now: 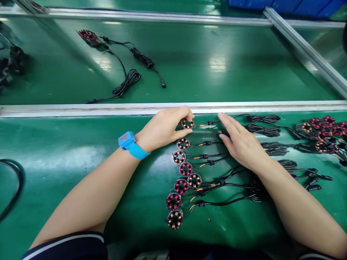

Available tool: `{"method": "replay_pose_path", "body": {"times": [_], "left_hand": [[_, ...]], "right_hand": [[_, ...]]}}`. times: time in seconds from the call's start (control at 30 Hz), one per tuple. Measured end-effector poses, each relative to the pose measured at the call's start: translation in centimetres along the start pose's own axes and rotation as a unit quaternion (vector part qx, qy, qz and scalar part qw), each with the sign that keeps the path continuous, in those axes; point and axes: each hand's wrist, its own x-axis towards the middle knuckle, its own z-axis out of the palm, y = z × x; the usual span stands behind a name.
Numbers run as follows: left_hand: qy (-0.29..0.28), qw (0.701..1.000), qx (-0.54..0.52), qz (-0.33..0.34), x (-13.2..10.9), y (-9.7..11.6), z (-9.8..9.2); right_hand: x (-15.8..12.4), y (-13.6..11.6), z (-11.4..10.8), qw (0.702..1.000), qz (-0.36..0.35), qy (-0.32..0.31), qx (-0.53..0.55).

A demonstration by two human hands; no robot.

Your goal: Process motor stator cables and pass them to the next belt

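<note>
My left hand (169, 126), with a blue strap at the wrist, has thumb and fingers closed around the sides of a motor stator (187, 123) with copper windings. From this stator a black cable (211, 123) runs right, toward my right hand (238, 142). That hand hovers with fingers stretched out and thumb apart, near the cable and holding nothing visible. Below the held stator, more wired stators stand in a rough column, among them a copper-wound one (183, 144) and a red-wound one (173, 200). My right hand and forearm hide part of their cables.
A pile of stators (322, 130) lies at the right. Beyond the white rail (108, 109), two bundled cables (127, 82) join red-wound stators (89, 36). A metal bar (306, 48) slants at upper right, near a blue bin (287, 6). A black cable loop (18, 184) is at left.
</note>
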Motion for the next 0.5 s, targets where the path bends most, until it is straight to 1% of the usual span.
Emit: {"method": "replay_pose_path", "body": {"times": [0.1,0.23,0.33,0.4,0.5], "left_hand": [[-0.004,0.998,0.068,0.006,-0.4,1.0,-0.5],[-0.014,0.985,0.170,0.006,-0.5,2.4,-0.7],[-0.032,0.975,0.220,-0.004,-0.4,3.1,-0.6],[-0.039,0.973,0.227,0.001,-0.4,3.2,-0.4],[-0.044,0.983,0.180,0.008,-0.4,2.8,-0.2]], "right_hand": [[0.1,0.4,0.0,0.999,-0.027,0.018,-0.010],[0.2,0.6,-0.3,0.997,-0.028,0.073,-0.011],[0.2,0.5,-0.5,0.996,-0.026,0.085,-0.010],[0.2,0.3,-0.6,0.996,-0.024,0.089,-0.008],[0.2,0.2,-0.6,0.995,-0.025,0.098,-0.007]]}}
